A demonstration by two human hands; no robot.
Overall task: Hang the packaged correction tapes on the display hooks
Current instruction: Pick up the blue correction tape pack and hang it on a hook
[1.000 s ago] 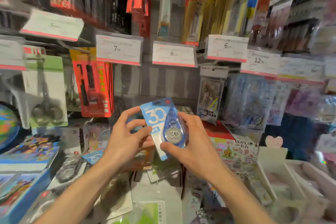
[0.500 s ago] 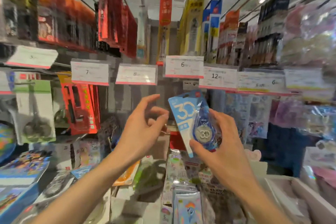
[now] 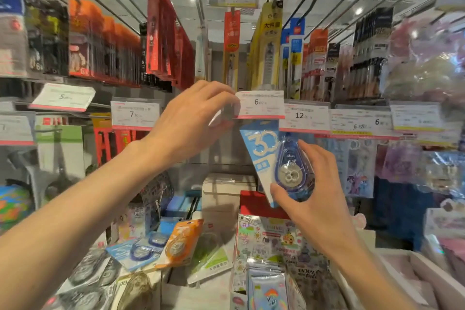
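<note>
Clearly unfinished in the head view: the right hand pinches a blue correction tape pack just under the price tag, long axis upright, top leaning slightly left. The left hand, fingers curled, touches that tag. More packs lie below, unhung.

I see open room under the price tag marked 6, back toward the grey wall. My left hand and my right hand with the blue pack take up part of it. The 7 tag and 12 tag close in the sides. Below, loose packs and a sticker book crowd the shelf
</note>
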